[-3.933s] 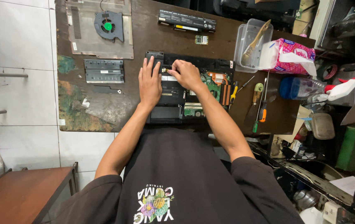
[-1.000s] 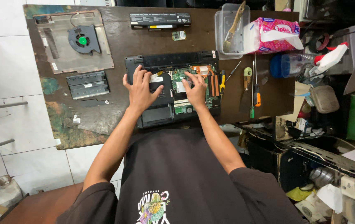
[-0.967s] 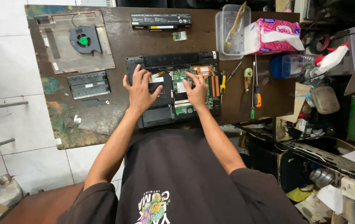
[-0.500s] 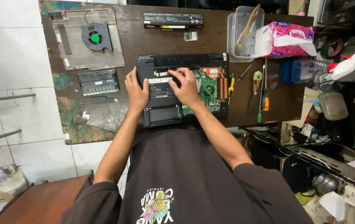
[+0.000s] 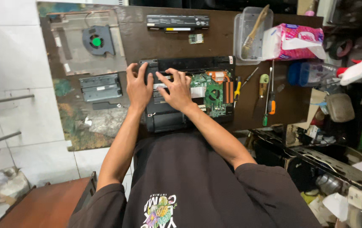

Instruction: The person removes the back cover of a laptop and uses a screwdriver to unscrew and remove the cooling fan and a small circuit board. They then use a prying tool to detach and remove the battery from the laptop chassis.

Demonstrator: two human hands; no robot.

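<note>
Both hands have drawn closer together on the opened laptop (image 5: pixel 189 95) since half a second ago.
At frame centre, the left hand (image 5: pixel 138 86) lies flat, fingers spread, on its left edge; the right hand (image 5: pixel 176 89) presses open-fingered beside the green motherboard (image 5: pixel 209 90). Judged step: freeing an internal part, which next needs a careful, even lift.

The one camera sits on my head and looks steeply down over my chest, so my black shirt fills the bottom of the view and my arms run up from it. My left hand (image 5: pixel 138 86) and right hand (image 5: pixel 176 90) lie near the middle, on the laptop (image 5: pixel 189 93). The view is wide, not close: it takes in the whole table (image 5: pixel 155 46), tiled floor on the left and clutter on the right.
</note>
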